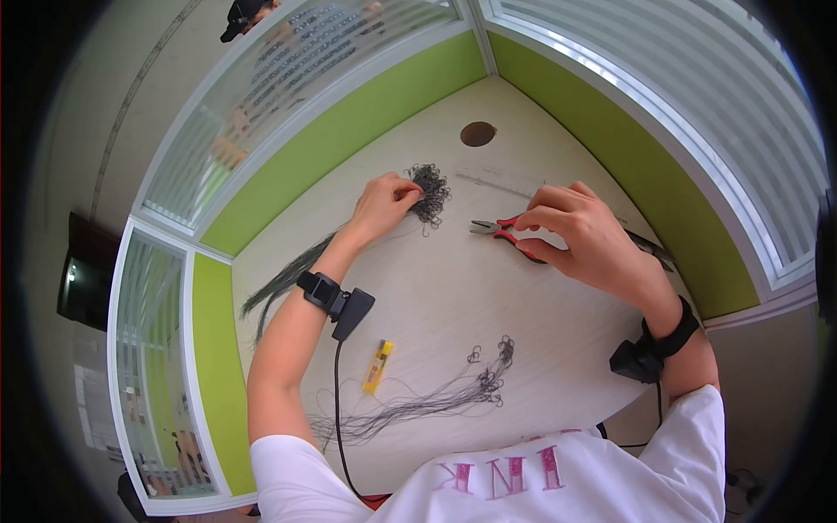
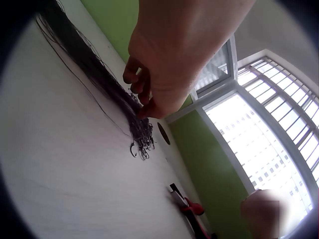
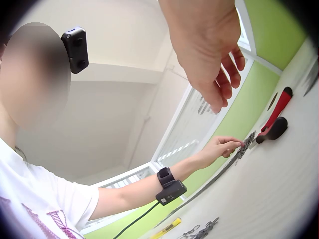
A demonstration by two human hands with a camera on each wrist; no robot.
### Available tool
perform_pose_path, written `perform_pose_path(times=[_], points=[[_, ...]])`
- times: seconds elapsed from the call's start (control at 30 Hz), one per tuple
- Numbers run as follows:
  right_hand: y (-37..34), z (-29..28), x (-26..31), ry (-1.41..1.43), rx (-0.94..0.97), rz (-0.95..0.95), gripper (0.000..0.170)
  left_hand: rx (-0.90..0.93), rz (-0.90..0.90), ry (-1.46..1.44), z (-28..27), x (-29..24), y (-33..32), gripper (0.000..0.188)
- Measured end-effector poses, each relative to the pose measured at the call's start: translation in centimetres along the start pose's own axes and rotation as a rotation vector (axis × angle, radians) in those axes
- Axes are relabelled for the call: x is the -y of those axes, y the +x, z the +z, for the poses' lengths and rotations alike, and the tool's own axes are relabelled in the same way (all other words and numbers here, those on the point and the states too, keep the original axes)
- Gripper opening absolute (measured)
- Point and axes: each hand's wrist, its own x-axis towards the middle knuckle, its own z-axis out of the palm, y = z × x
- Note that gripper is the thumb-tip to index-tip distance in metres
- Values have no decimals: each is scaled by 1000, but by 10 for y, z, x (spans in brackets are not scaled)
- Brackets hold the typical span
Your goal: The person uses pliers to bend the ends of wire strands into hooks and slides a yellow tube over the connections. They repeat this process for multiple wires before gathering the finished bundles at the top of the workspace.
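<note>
A dense cluster of dark fish hooks [image 1: 432, 205] lies toward the back of the table, its long bundle of lines [image 1: 292, 277] trailing to the left. My left hand [image 1: 384, 202] pinches at the near side of this cluster with thumb and fingertips; the fingers partly hide the hooks there. Red-and-black pliers [image 1: 485, 227] rest on the table to the right of the hooks, their metal nose pointing left. Above the handles hovers my right hand [image 1: 580, 228], its fingers loosely bent. The right wrist view shows a gap between this hand [image 3: 212, 64] and the pliers [image 3: 276, 112].
A smaller group of hooks with lines [image 1: 493, 379] lies nearer my body, beside a yellow lighter [image 1: 377, 366]. A clear ruler [image 1: 497, 185] and a round hole [image 1: 478, 133] are at the back. Green partitions [image 1: 593, 157] border the table; another person [image 1: 305, 52] sits behind the glass.
</note>
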Motion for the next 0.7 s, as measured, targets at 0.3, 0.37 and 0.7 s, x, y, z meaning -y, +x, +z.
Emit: perform_pose_path(times=[0.3,0.37,0.7], points=[[-1,-3,2,14,-7,0,13,102,101,37,-35,3,-27,29],[0,-3,3,10,-6,4,13,118,147,50,-34,3,-32,32],[-1,-3,2,3,-27,-8,12,-12,131,177,-7,6,-26,21]])
